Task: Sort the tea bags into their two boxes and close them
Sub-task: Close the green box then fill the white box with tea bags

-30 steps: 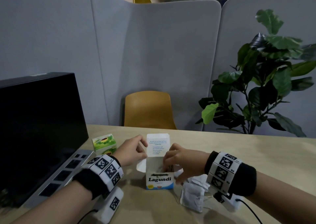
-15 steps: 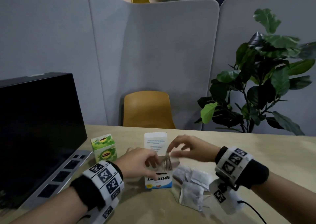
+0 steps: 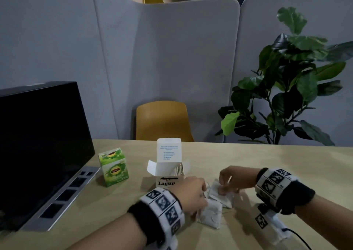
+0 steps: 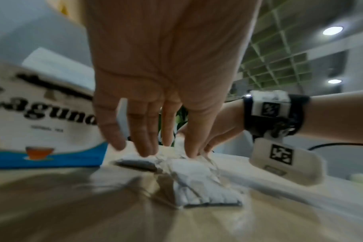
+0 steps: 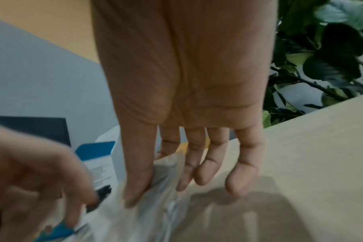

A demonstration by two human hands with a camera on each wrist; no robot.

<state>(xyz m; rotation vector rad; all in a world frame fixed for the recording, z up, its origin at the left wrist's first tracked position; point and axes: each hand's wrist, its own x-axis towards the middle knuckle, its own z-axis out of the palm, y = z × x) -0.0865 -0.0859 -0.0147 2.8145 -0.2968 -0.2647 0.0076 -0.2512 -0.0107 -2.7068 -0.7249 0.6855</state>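
Both hands (image 3: 193,191) (image 3: 236,179) reach down close together (fingers extended, the right's pinching).

Both hands have left the Lagundi box (image 3: 168,175) at lower centre and dropped to the loose tea bags (image 3: 212,211) just right of it on the counter. The left hand (image 3: 191,194), which had been holding the box, now touches the pile with straight fingers; the right hand (image 3: 235,179) has come down onto one bag with thumb and fingertips.
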